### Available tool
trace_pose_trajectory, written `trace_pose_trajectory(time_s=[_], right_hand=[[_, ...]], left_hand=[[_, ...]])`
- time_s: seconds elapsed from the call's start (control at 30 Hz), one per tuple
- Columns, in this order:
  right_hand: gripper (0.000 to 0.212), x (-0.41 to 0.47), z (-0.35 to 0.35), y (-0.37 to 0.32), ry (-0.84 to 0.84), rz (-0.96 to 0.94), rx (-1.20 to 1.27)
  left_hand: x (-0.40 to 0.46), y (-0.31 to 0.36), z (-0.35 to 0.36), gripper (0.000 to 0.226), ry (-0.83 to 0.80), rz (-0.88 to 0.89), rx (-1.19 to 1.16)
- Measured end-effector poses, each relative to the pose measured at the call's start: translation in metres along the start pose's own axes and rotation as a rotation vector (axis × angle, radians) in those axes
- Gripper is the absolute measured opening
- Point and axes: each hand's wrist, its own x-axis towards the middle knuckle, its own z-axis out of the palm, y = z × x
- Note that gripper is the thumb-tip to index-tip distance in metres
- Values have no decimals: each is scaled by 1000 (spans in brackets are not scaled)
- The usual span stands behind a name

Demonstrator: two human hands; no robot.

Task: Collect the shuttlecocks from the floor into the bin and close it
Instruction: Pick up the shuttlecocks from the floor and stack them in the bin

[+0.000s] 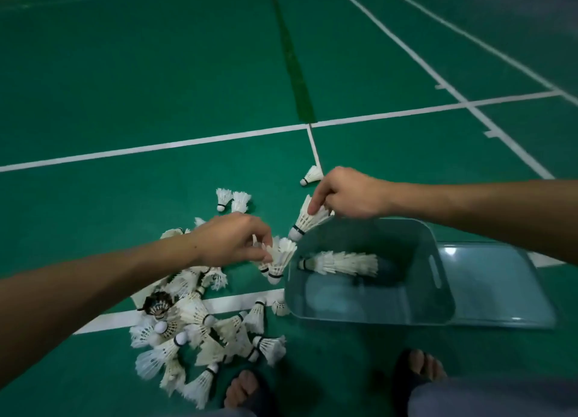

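2 hands are working at once. Left hand (233,240) pinches a white feathered shuttlecock (279,258) by its skirt, cork down, just left of the bin's near-left corner; a 2nd one seems tucked behind it, can't tell if it's gripped. Right hand (347,193) has fingers curled on another white feathered shuttlecock (308,218), tilted with its cork pointing down-left, above the bin's far-left corner. Translucent grey plastic bin (369,304) sits open on the green court floor (156,88), its clear lid (500,291) lying flat against its right side. Inside the bin: a nested row of shuttlecocks (339,263) on its side. Main loose pile (194,329) lies left of the bin, under the left forearm. 3 strays beyond: a pair (233,199) and a single (311,175) on the white line.
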Motion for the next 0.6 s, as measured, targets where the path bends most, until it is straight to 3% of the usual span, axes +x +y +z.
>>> trace_pose_trajectory(time_s=[0.17, 0.33, 0.6], right_hand=[[47, -14, -1, 59, 31, 211, 8], [19, -12, 51, 131, 21, 477, 26], [31, -9, 95, 184, -29, 661, -23]], left_hand=[[45, 43, 17, 29, -32, 36, -25], [69, 59, 44, 30, -14, 66, 77], [89, 63, 54, 32, -17, 84, 81]])
